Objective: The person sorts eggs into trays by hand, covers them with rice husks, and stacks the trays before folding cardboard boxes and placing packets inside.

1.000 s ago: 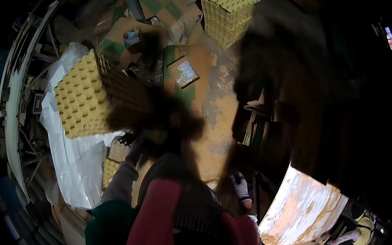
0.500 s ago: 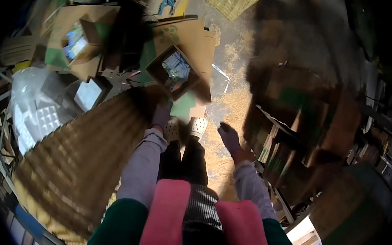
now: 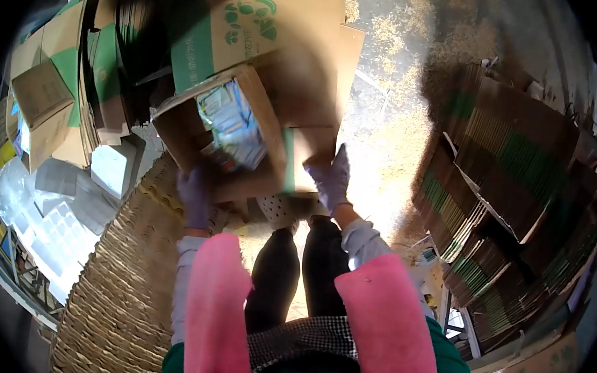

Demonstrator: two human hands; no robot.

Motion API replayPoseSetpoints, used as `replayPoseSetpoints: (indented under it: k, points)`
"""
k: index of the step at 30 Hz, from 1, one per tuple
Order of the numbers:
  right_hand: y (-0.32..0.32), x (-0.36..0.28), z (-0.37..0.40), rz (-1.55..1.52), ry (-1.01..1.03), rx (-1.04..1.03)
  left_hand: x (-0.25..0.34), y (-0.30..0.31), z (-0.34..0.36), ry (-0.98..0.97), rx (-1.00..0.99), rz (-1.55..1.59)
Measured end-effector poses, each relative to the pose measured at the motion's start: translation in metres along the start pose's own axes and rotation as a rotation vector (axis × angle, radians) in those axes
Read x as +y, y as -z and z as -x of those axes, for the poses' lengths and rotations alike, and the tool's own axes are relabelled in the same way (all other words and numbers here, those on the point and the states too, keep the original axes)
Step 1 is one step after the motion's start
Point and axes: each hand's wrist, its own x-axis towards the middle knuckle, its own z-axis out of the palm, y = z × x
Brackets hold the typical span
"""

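A small open cardboard box (image 3: pixel 270 122) holding colourful packets (image 3: pixel 237 122) sits tilted over a stack of flattened cartons (image 3: pixel 300 32) with green printing. My left hand (image 3: pixel 196 198), in a light purple glove, is at the box's near left corner; its fingers are blurred and partly lost against the cardboard. To the right, my gloved right hand (image 3: pixel 330 180) reaches the right edge of a cardboard piece with a green stripe (image 3: pixel 308 152). Its thumb and fingers are spread apart at that edge.
A woven basket (image 3: pixel 126 278) stands close on my left, with white trays and plastic wrap (image 3: pixel 63 238) beyond it. Stacked flattened cartons (image 3: pixel 511 154) fill the right side. Another box (image 3: pixel 43 93) lies at the upper left. Sawdust-like bits cover the floor (image 3: pixel 399 152).
Both hands have moved forward, the left to the box corner and the right to the cardboard edge. The view has come closer to the carton stack, and the yellow basket ahead has left view.
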Motion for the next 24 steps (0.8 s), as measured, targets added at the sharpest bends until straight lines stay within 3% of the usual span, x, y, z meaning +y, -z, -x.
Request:
replayPoseSetpoints:
  k: [1,2,3,4,5,7,8,10,12,13,15,16,17,18,19,21,23,24]
  points:
    - [0.002,0.0,-0.009,0.188,0.19,0.2,0.01,0.01,-0.009,0.046,-0.083,0.256]
    - [0.016,-0.019,-0.022,-0.181,0.119,0.033,0.014,0.017,-0.019,0.044,-0.085,0.246]
    - [0.029,-0.037,-0.042,-0.548,0.046,-0.134,0.016,0.022,-0.032,-0.081,-0.112,-0.089]
    - [0.028,-0.032,-0.077,-0.642,0.025,-0.286,0.018,0.027,-0.046,-0.206,-0.137,-0.424]
    - [0.024,-0.027,-0.105,-0.732,0.004,-0.44,0.015,0.041,-0.068,-0.208,-0.139,-0.43]
    - [0.034,-0.058,-0.106,-0.7,-0.087,-0.442,-0.003,0.073,-0.114,-0.64,-0.469,-1.713]
    - [0.036,-0.061,-0.102,-0.728,-0.062,-0.424,-0.012,0.079,-0.12,-0.632,-0.477,-1.714]
    - [0.046,-0.076,-0.103,-0.748,-0.025,-0.405,-0.027,0.08,-0.13,-0.239,-0.414,-0.988]
    - [0.061,-0.09,-0.097,-0.692,-0.004,-0.612,-0.045,0.089,-0.134,0.141,-0.321,-0.263]
    - [0.061,-0.091,-0.096,-0.692,-0.003,-0.609,-0.051,0.096,-0.138,0.14,-0.324,-0.262]
    - [0.053,-0.088,-0.095,-0.643,0.008,-0.657,-0.043,0.103,-0.137,-0.115,-0.374,-0.459]
    - [0.044,-0.08,-0.089,-0.607,0.046,-0.608,-0.032,0.096,-0.127,-0.122,-0.377,-0.464]
    - [0.024,-0.055,-0.085,-0.58,0.011,-0.519,0.002,0.056,-0.09,0.005,-0.241,-0.456]
    - [0.034,-0.071,-0.053,-0.472,0.071,-0.433,0.022,0.028,-0.059,0.127,-0.105,-0.444]
    - [0.025,-0.06,-0.037,-0.492,0.187,-0.375,0.026,0.023,-0.042,0.114,-0.109,-0.449]
    - [0.07,-0.115,0.018,-0.664,-0.03,-0.413,0.035,0.021,-0.005,0.027,-0.084,-0.521]
    - [0.068,-0.078,0.038,-0.65,0.035,-0.221,0.053,0.015,0.047,0.045,-0.08,-0.077]
    - [0.097,-0.092,0.056,-0.641,-0.056,-0.201,0.056,0.028,0.068,0.027,-0.086,-0.075]
